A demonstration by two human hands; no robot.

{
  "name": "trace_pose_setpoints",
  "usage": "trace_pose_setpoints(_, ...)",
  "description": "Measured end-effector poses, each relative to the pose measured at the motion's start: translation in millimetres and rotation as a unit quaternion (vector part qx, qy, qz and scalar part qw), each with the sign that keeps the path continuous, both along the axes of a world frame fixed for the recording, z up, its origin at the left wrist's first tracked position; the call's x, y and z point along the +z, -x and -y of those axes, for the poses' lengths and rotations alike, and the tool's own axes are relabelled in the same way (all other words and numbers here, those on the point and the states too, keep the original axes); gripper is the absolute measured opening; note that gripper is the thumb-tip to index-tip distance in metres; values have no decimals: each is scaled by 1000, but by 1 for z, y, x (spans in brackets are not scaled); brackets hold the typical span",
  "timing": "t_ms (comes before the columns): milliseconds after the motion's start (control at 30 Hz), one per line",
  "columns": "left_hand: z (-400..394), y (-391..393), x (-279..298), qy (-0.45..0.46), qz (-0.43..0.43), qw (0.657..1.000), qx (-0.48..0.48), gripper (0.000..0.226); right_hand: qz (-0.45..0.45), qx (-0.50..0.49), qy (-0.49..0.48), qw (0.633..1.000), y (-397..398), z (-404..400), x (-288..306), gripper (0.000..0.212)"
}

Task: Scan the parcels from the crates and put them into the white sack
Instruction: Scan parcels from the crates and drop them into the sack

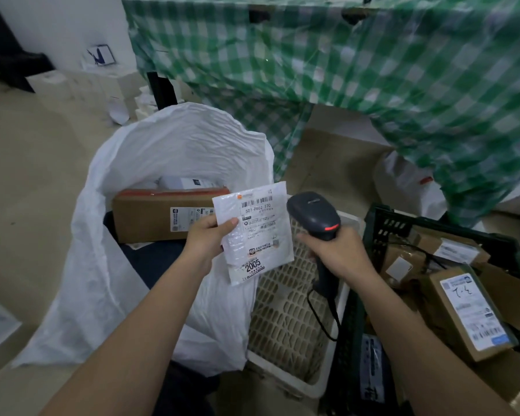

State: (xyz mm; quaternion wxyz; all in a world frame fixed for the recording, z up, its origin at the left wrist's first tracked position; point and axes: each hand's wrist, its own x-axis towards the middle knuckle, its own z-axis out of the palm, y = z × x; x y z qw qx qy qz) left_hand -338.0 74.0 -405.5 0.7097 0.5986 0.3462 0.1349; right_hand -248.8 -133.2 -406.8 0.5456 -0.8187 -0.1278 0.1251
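While the left hand [206, 238] pinches a flat white parcel [254, 232] by its left edge, label up, over the gap between sack and crate, the right hand [332, 250] grips the handheld scanner [314, 216], head turned toward the label; scan step looks in hand, drop into sack not yet done; white crate [285, 319] just beneath shows only bare mesh floor, probably emptied, though its near end is cut off by the arms; dark green crate [382, 232] to the right holds several brown boxes [466, 310], so a fair share is left; white sack [174, 151] beyond the left hand already holds a long cardboard box [159, 214] and something pale behind it; sack depth hidden, count unknowable; small label print unreadable; green checked cloth [373, 70] hides the far side
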Motion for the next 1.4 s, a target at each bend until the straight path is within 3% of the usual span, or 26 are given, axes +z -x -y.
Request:
trace_pose_setpoints(200,0,1,-2,17,8,1000,17,15,-33,81,44,995,16,-4,6,22)
trace_pose_setpoints(600,-6,3,-3,11,7,1000,28,17,-5,95,56,994,16,-6,10,19)
trace_pose_setpoints(767,-6,7,0,1,37,998,44,17,-4,71,7,997,16,-10,7,21)
trace_pose_setpoints(933,-21,22,10,-182,54,974,126,27,-4,49,-36,998,13,-22,4,27)
trace_pose_setpoints(1100,-50,38,36,-378,30,913,154,27,-11,32,-38,999,14,-41,3,26)
trace_pose_setpoints(1167,-63,38,42,-494,-40,861,118,35,-22,33,-32,999,17,-49,2,28)
trace_pose_setpoints(1267,-80,36,39,-631,-213,746,7,63,-30,38,-30,998,21,-58,3,24)
trace_pose_setpoints(1333,-83,33,33,-617,-222,754,-19,70,-34,42,-26,998,22,-59,4,19)
trace_pose_setpoints(1400,-78,28,29,-580,-166,797,-5,63,-41,41,-29,998,21,-56,4,17)
